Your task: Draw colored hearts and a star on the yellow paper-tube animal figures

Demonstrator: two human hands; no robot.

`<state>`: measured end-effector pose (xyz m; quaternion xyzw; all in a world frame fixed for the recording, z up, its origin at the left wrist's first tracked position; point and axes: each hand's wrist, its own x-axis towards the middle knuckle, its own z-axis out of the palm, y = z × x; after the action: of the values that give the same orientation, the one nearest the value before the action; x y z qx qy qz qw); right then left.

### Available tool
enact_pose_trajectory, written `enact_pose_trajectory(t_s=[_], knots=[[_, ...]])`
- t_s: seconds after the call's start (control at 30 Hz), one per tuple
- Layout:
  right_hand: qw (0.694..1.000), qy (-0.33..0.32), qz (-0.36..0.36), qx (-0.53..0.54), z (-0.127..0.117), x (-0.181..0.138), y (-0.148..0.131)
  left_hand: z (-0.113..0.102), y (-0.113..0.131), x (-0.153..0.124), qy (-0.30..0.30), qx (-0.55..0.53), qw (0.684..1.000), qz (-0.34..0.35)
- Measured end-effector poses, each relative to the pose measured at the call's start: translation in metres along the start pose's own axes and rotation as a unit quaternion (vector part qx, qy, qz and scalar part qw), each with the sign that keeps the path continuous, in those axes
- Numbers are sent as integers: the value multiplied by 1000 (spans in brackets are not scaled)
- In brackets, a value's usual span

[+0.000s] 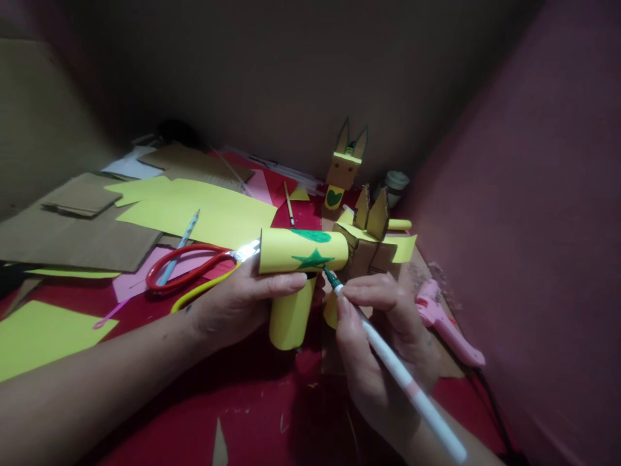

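My left hand (pixel 242 301) is closed around a yellow paper tube (pixel 272 249), thumb along its near side. The tube carries a green star (pixel 314 259) and a rounded green shape on top. Below it hangs a second yellow tube (pixel 291 317), open end down. My right hand (pixel 383 330) pinches a white marker (pixel 402 375) whose green tip meets or nearly meets the star's lower right point. Just beyond that hand is a cardboard piece with pointed ears (pixel 371 226); whether it joins the tube, I cannot tell.
Scissors (pixel 189 259) with red and yellow handles lie left of the tube, near yellow sheets (pixel 204 207) and cardboard (pixel 82 230). A cardboard animal figure (pixel 344 168) stands at the back. On the right lies a pink glue gun (pixel 449 327) with its cord, beside the pink wall.
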<state>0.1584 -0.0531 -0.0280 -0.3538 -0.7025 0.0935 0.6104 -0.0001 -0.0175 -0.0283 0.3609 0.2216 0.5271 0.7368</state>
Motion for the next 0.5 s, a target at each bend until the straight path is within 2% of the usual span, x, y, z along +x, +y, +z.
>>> enact_pose_trajectory(t_s=[0.3,0.5], knots=[[1000,-1,-17,4,3,-2,2,-2,0,-1,-18,5,1000,5],[1000,-4,-13,1,2,0,0,-3,-2,1,9,30,1000,-6]])
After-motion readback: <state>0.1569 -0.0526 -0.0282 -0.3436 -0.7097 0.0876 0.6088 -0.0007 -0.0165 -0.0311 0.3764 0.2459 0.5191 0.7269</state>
